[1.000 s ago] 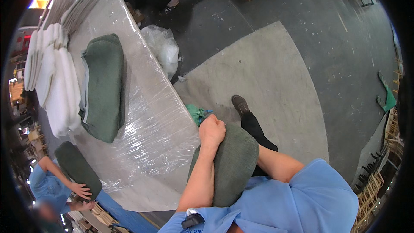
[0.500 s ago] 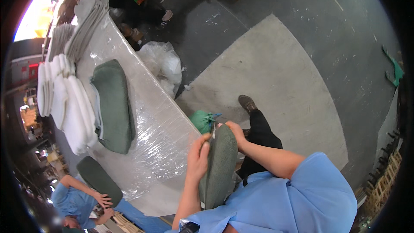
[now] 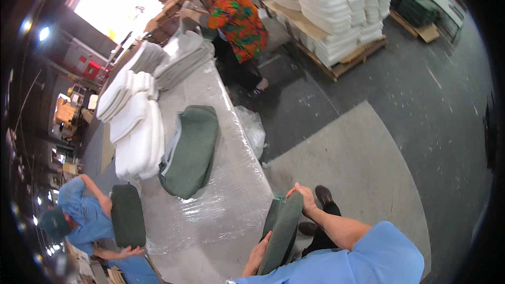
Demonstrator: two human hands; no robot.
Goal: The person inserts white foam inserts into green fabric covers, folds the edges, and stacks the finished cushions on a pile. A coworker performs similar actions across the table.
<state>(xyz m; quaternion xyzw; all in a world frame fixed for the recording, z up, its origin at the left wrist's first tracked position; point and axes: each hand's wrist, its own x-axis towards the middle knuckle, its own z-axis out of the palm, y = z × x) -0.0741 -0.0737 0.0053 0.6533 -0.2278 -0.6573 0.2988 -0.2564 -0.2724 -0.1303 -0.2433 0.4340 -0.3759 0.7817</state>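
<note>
A dark green fabric cushion (image 3: 285, 231) stands on edge against me, beside the table's near corner. Its far end is gripped by my right hand (image 3: 304, 198), the fingers closed over the tip. Lower down, my left hand (image 3: 259, 255) holds the cushion's left side, partly hidden behind it. A fold of green cloth shows between the cushion and the table. On the plastic-wrapped table (image 3: 231, 215) lies another green cushion (image 3: 194, 150), with a pale strip along its left edge.
White pads (image 3: 139, 137) and greyish covers (image 3: 184, 63) are piled along the table's far left side. At lower left a co-worker (image 3: 84, 210) holds a green cushion (image 3: 128, 215). Another person (image 3: 236, 23) works at the far end. A pallet (image 3: 347, 66) carries stacked white pads.
My left hand has slid from the cushion's far end toward its near end. My right hand stays at the far end. The view has tilted up, and the co-worker's cushion has turned more upright.
</note>
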